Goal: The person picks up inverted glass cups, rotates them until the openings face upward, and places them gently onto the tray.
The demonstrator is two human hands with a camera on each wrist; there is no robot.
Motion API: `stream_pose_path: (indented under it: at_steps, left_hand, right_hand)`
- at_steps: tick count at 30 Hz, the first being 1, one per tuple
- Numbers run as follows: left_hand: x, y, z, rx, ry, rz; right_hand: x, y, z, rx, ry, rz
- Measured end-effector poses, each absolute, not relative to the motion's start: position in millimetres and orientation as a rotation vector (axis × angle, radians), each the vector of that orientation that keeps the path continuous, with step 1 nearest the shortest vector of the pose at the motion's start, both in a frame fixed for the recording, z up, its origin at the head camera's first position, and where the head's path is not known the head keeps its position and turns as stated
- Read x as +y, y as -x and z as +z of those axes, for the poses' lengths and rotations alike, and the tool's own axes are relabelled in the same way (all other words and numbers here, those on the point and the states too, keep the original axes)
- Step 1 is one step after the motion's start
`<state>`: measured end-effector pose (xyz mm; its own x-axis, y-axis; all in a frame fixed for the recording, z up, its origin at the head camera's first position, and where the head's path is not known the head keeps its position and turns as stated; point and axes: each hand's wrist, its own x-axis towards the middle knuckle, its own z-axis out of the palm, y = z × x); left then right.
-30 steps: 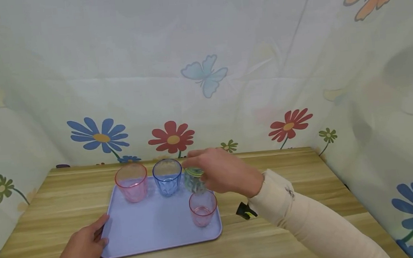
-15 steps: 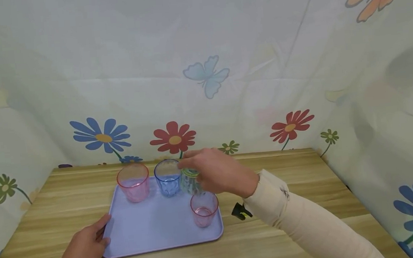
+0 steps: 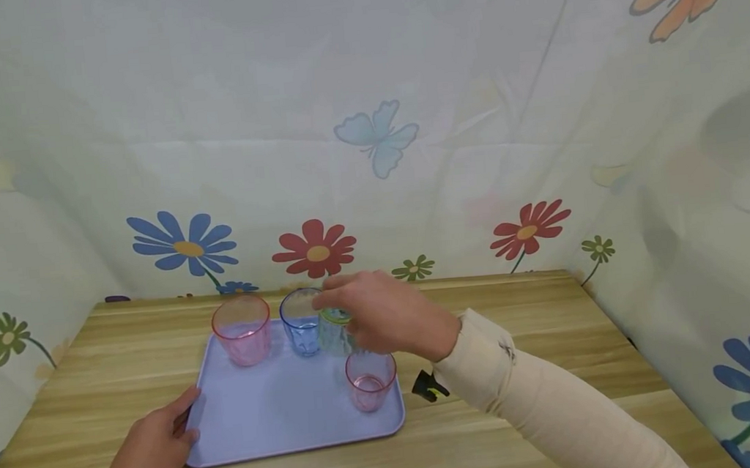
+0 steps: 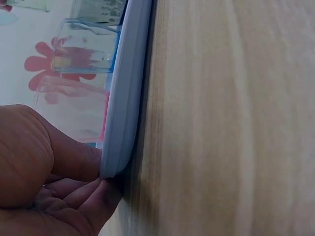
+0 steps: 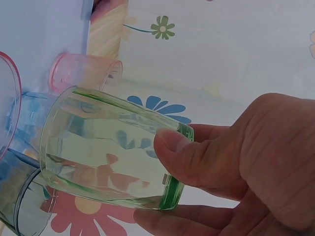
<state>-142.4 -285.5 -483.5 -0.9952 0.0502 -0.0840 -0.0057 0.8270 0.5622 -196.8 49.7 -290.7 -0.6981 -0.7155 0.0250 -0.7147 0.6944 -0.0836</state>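
Observation:
My left hand grips the left edge of a lilac tray; in the left wrist view its thumb is at the rim with fingers below. Above the tray's back right part, my right hand holds a clear green-tinted glass by its thick green base, mouth down. Beside it stands a blue glass, and farther left a larger pink glass. A small pink glass sits at the tray's right side. A grey-looking glass also shows past the blue one in the left wrist view.
The tray lies on a wood-grain table. A flower-and-butterfly printed cloth hangs close behind the table and along its sides. A small black item shows under the right cuff. The glasses stand close together near my right hand.
My right hand has moved a little to the left with the green-tinted glass, closer to the blue glass. The left hand keeps its grip on the tray, which stays in place.

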Motion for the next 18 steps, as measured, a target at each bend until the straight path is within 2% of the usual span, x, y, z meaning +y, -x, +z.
stream_pose_path:
  at_steps: [18]
  left_hand:
    - [-288.0,143.8,-482.4,2.883,-0.048,0.911]
  right_hand:
    - [36.3,197.5,-293.2,2.871,1.266,-0.111]
